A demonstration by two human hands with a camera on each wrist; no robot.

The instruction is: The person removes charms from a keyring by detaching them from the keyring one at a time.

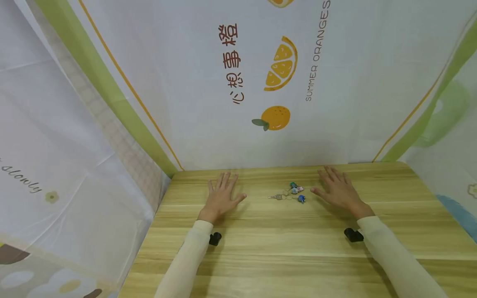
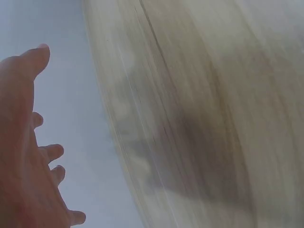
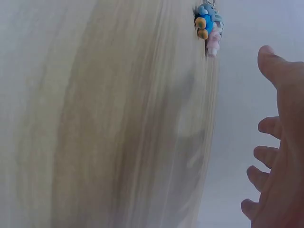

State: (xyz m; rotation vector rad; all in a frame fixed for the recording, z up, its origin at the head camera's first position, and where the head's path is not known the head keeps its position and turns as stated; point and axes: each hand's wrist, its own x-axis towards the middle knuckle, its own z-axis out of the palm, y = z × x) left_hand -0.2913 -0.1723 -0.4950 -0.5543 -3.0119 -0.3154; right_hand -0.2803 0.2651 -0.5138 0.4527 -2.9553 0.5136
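A key (image 1: 276,197) on a ring lies on the table between the two hands, joined to several small charms (image 1: 294,189) in green, pale blue and pink, plus a dark blue one (image 1: 301,199). To its left is my left hand (image 1: 220,199), palm down with spread fingers and nothing in it. My right hand (image 1: 338,191) is to the right of the charms, its fingers also spread and holding nothing. In the right wrist view a blue figure charm (image 3: 205,21) and a pink one (image 3: 213,42) show beyond the thumb. Shadows lie beneath both hands.
The wood-grain table (image 1: 261,256) ends at a white curtain (image 1: 201,82) printed with oranges. More printed cloth (image 1: 74,124) hangs on the left and right. Black wrist mounts (image 1: 353,235) stick out inward from both sleeves.
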